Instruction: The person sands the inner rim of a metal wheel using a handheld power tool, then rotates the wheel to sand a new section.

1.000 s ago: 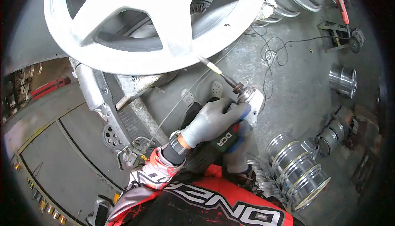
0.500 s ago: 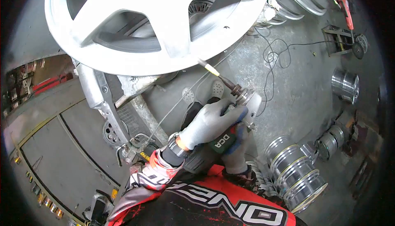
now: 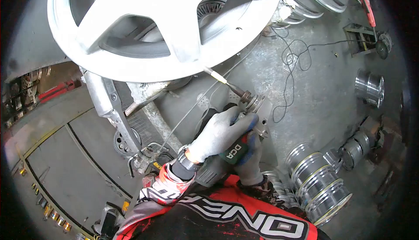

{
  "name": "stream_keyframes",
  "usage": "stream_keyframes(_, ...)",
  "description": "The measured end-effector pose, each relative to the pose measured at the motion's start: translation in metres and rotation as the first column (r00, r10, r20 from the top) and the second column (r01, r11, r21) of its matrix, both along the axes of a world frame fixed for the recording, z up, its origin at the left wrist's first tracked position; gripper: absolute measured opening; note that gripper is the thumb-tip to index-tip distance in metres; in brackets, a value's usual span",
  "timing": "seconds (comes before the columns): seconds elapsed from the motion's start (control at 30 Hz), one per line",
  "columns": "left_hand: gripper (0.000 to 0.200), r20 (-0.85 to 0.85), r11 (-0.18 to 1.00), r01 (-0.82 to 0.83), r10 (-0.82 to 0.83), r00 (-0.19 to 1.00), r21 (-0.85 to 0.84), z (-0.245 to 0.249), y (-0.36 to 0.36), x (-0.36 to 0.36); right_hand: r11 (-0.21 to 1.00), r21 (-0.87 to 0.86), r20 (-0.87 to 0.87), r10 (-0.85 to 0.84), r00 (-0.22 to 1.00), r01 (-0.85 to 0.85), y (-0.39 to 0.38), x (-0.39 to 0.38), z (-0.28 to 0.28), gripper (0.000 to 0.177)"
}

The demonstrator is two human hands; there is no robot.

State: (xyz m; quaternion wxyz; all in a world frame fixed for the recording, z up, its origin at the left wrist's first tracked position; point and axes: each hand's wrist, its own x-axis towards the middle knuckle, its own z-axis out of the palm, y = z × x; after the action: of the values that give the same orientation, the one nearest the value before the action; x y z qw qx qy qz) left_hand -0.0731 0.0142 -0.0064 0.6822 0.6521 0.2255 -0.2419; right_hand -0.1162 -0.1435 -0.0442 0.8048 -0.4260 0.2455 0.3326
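head | hands (image 3: 220, 131) grip grinder (image 3: 235, 151) | grey concrete floor (image 3: 318, 104) | polished rims (image 3: 321, 187) scattered

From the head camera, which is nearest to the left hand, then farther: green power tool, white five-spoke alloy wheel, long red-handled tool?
1. Green power tool: gripped in the left hand.
2. White five-spoke alloy wheel: above, at the tool's tip.
3. Long red-handled tool: far top-right corner.

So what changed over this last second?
The grinder, in the left hand and right hand, edged left, its bit sliding leftward along the rim of the wheel. Both hands kept their grip; the wheel and the rims on the floor stayed put.
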Motion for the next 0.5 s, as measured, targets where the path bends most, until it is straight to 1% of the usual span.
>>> stream_keyframes(0.03,0.051,0.006,1.0,-0.015,0.015,1.0,0.026,-0.002,-0.001,-0.001,1.0,0.0,-0.002,-0.005,1.0,0.005,0.001,0.002,0.002,0.075)
stream_keyframes(0.07,0.051,0.006,1.0,-0.01,0.01,1.0,0.025,-0.001,-0.002,0.001,0.999,-0.007,0.011,-0.041,0.999,0.041,0.002,0.006,0.005,0.07)
stream_keyframes(0.13,0.051,-0.026,0.999,0.017,-0.018,0.999,-0.044,-0.002,-0.003,0.012,0.994,-0.024,0.039,-0.106,0.994,0.107,0.003,0.014,0.008,0.061)
stream_keyframes(0.17,0.051,-0.024,0.999,0.019,-0.02,0.999,-0.047,-0.007,-0.005,0.014,0.99,-0.032,0.054,-0.138,0.989,0.14,0.002,0.017,0.01,0.056)
stream_keyframes(0.2,0.052,0.143,0.996,0.085,-0.083,0.986,-0.006,-0.016,-0.007,0.014,0.985,-0.039,0.07,-0.168,0.983,0.171,0.002,0.018,0.011,0.051)
stream_keyframes(0.23,0.053,0.304,0.989,0.141,-0.149,0.941,0.048,-0.019,-0.008,0.015,0.984,-0.041,0.072,-0.168,0.983,0.171,0.001,0.018,0.01,0.051)
stream_keyframes(0.27,0.053,0.305,0.989,0.141,-0.149,0.941,0.047,-0.02,-0.008,0.014,0.981,-0.008,0.052,-0.193,0.98,0.193,0.001,0.017,0.008,0.052)
stream_keyframes(0.33,0.054,0.092,0.995,0.04,-0.032,0.995,-0.089,-0.016,-0.007,0.014,0.976,0.023,0.03,-0.217,0.976,0.217,0.002,0.014,0.006,0.053)
stream_keyframes(0.37,0.054,0.092,0.995,0.04,-0.032,0.995,-0.088,-0.013,-0.006,0.012,0.976,0.027,0.013,-0.216,0.976,0.215,0.004,0.009,0.005,0.052)
stream_keyframes(0.43,0.044,0.011,0.998,0.057,-0.057,0.998,0.012,-0.007,-0.001,0.004,0.976,0.037,-0.009,-0.214,0.977,0.214,0.006,0.007,0.007,0.052)
stream_keyframes(0.47,0.044,0.008,0.998,0.058,-0.058,0.998,0.015,-0.006,-0.001,0.003,0.995,-0.045,0.052,-0.082,0.995,0.084,0.006,0.009,0.011,0.06)
stream_keyframes(0.5,0.044,0.004,0.996,0.068,-0.068,0.998,0.054,-0.006,-0.002,0.001,0.99,-0.135,0.102,0.057,0.993,-0.043,0.004,0.01,0.014,0.068)
